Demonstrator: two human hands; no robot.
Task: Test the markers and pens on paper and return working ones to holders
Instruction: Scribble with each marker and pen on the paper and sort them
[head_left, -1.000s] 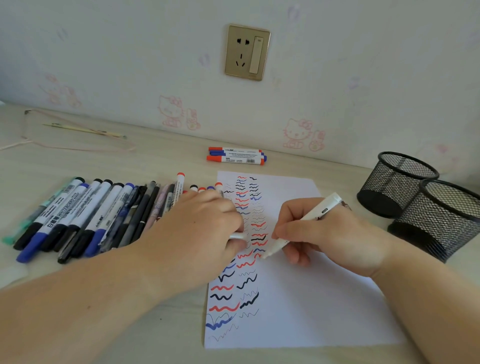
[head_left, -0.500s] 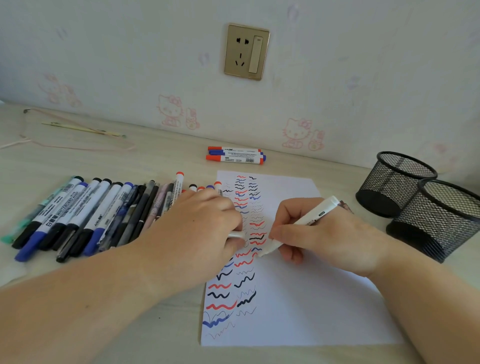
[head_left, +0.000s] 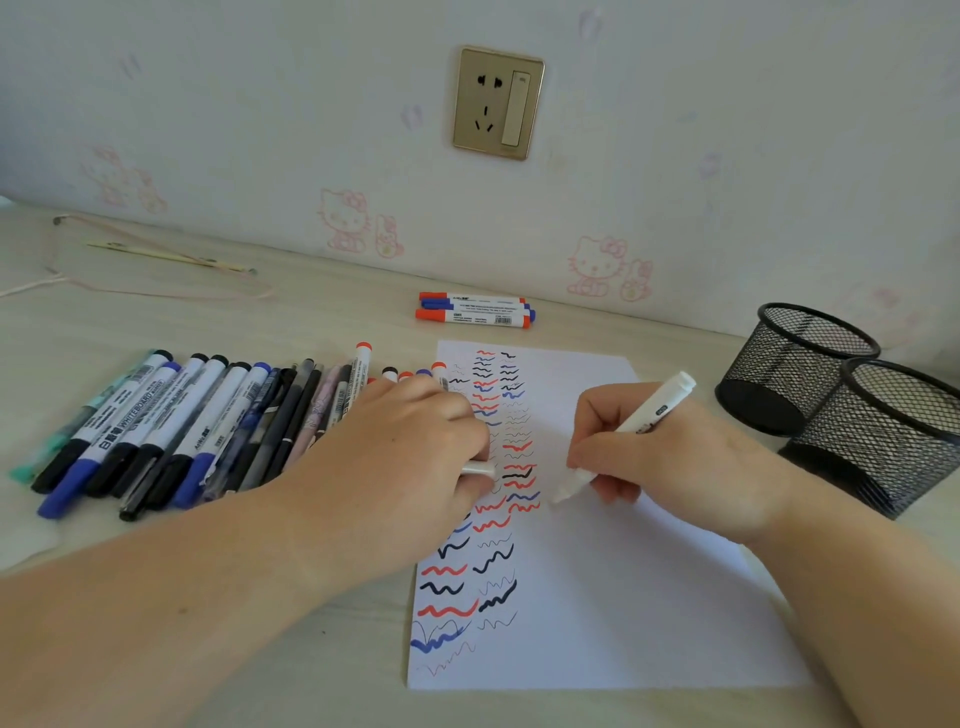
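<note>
Since a second ago the white pen (head_left: 623, 434) has hardly shifted, its tip at the paper (head_left: 649, 597) beside the red squiggles. Right hand (head_left: 670, 467) pinches it with curled fingers. Left hand (head_left: 395, 467), resting on the sheet, holds a white cap (head_left: 478, 469). Markers (head_left: 171, 426) lie in a row to the left; two mesh holders (head_left: 852, 405) stand right.

A pale wood-grain worktop (head_left: 322, 312) carries a scribbled paper sheet (head_left: 623, 597) near its front edge, a row of markers and pens (head_left: 197, 421) leftward, three markers (head_left: 475, 310) by the back edge, two mesh holders (head_left: 810, 364) rightward.
</note>
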